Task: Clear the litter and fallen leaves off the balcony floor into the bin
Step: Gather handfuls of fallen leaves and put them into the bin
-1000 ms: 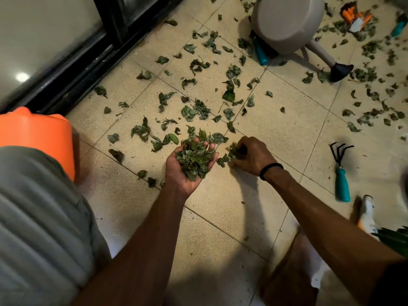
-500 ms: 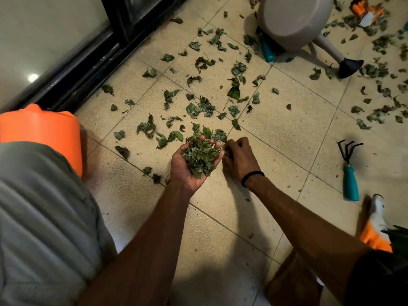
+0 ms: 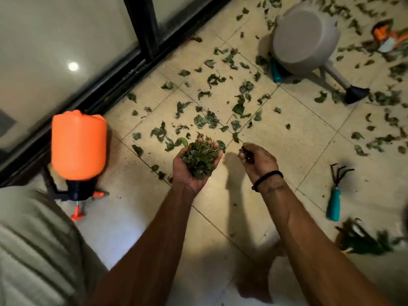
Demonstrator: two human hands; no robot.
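My left hand (image 3: 189, 171) is cupped palm up above the tiled floor, holding a heap of green leaves (image 3: 201, 157). Just to its right, my right hand (image 3: 259, 161), with a black band on the wrist, is closed around a few dark leaves (image 3: 246, 152) and lifted off the floor. Many more fallen leaves (image 3: 220, 100) lie scattered over the beige tiles ahead and to the right. No bin is in view.
An orange sprayer bottle (image 3: 78, 146) lies at left by the black door frame (image 3: 141, 51). A grey watering can (image 3: 306, 38) lies at the back. A teal-handled hand rake (image 3: 335, 195) rests at right, with a leafy clump (image 3: 362, 239) below it. Orange litter (image 3: 388, 38) is far right.
Both hands have risen off the floor and drawn back toward me. The right hand left the left palm and holds a pinch of leaves. The view pulled back, showing the whole orange sprayer.
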